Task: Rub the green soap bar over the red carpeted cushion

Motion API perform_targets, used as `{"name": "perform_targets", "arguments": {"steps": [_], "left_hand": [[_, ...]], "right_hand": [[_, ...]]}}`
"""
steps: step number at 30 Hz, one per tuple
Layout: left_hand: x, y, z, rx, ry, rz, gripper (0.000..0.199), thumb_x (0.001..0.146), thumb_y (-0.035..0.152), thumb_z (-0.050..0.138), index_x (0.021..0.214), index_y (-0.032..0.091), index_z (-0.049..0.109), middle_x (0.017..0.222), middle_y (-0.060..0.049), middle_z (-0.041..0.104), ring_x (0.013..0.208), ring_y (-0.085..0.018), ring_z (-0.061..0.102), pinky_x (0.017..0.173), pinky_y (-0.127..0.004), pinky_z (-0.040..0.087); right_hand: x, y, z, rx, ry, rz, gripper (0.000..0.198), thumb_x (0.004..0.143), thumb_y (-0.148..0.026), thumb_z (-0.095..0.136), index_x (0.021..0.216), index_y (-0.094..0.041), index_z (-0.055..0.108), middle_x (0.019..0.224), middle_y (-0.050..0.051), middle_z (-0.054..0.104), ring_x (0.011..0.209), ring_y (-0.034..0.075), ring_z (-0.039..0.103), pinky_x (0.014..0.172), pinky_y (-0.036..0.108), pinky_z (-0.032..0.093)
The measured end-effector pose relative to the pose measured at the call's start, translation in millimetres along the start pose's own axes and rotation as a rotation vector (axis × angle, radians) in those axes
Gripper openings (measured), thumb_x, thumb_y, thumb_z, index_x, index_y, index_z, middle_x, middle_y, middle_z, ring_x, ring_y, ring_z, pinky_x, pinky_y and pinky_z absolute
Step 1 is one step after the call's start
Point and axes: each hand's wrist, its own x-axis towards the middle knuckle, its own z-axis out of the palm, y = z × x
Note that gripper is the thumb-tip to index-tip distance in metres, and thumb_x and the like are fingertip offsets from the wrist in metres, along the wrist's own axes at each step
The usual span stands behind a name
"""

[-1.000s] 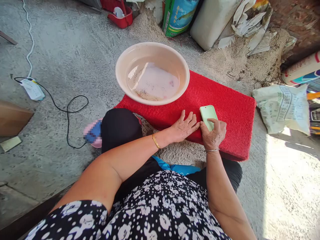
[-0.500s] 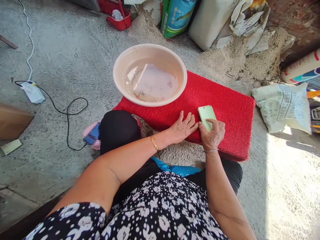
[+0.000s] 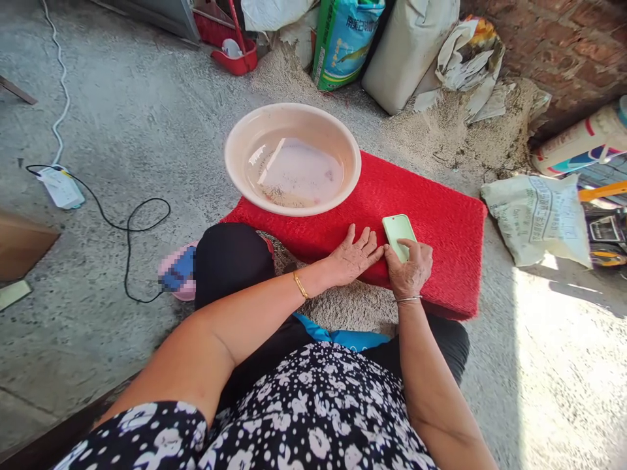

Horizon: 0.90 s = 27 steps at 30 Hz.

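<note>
My left hand lies palm down with its fingers spread on the near edge of a red fuzzy cloth covering a low bench. On that cloth rests a pale green phone, flat, with a small dark hole near its far end. My right hand is closed on the phone's near part, thumb at the left side and fingers curled over it. My left fingertips come close to the right thumb. Beyond the left hand, a beige basin holds water with dark specks on the bottom.
Sacks and spilled grain lie along the back near a brick wall. At right are another sack and a bucket. A power strip with a black cable is on the floor at left, near a cardboard box.
The view has shifted slightly, so the scene sits a little lower and further left. Both hands keep nearly the same pose, the right still on the phone.
</note>
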Motion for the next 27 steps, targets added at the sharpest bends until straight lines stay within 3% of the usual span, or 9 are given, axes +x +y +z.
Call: {"name": "perform_targets", "arguments": {"steps": [13, 27], "left_hand": [[-1, -7, -17, -0.059, -0.130, 0.027, 0.058, 0.091, 0.024, 0.043, 0.147, 0.012, 0.029, 0.150, -0.023, 0.032, 0.138, -0.039, 0.027, 0.107, -0.064, 0.017], [-8, -15, -6, -0.139, -0.080, 0.047, 0.062, 0.089, 0.028, 0.050, 0.147, 0.014, 0.030, 0.151, -0.022, 0.031, 0.139, -0.037, 0.026, 0.110, -0.059, 0.013]], "right_hand": [[-1, -2, -1, -0.007, -0.005, -0.015, 0.035, 0.081, -0.051, 0.059, 0.098, -0.021, 0.066, 0.096, 0.008, 0.055, 0.095, 0.024, 0.052, 0.083, 0.040, 0.042], [-1, -1, 0, -0.010, -0.018, 0.003, 0.039, 0.080, -0.055, 0.058, 0.099, -0.022, 0.066, 0.096, 0.008, 0.055, 0.093, 0.024, 0.052, 0.082, 0.039, 0.041]]}}
